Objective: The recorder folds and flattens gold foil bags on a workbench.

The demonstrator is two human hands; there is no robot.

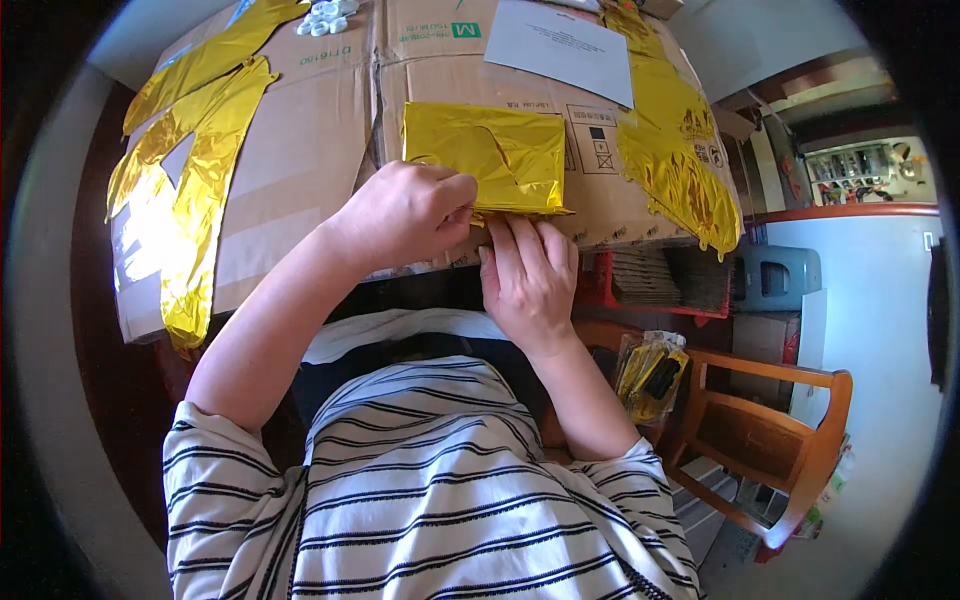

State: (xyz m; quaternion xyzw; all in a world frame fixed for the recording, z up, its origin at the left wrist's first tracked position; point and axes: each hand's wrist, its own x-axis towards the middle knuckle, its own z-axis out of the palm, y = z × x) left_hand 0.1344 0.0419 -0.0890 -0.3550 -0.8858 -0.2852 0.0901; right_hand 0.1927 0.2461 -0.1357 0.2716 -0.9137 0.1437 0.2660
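A flat gold foil balloon [485,150], folded into a rectangle, lies on a cardboard box near its front edge. My left hand [415,205] is closed at the foil's near left corner, thumb and fingers pinching its edge. Beside it, my right hand [532,275] has its fingers stretched out, fingertips touching the foil's near edge from the front. A small crumpled bit of foil shows between the two hands. What lies under my left fingers is hidden.
The cardboard box [300,160] serves as the work surface. More flat gold foil balloons lie at its left [205,190] and right [665,150]. A white card [560,50] and white rings [325,17] are at the back. A wooden chair [755,430] holds a packet [652,375].
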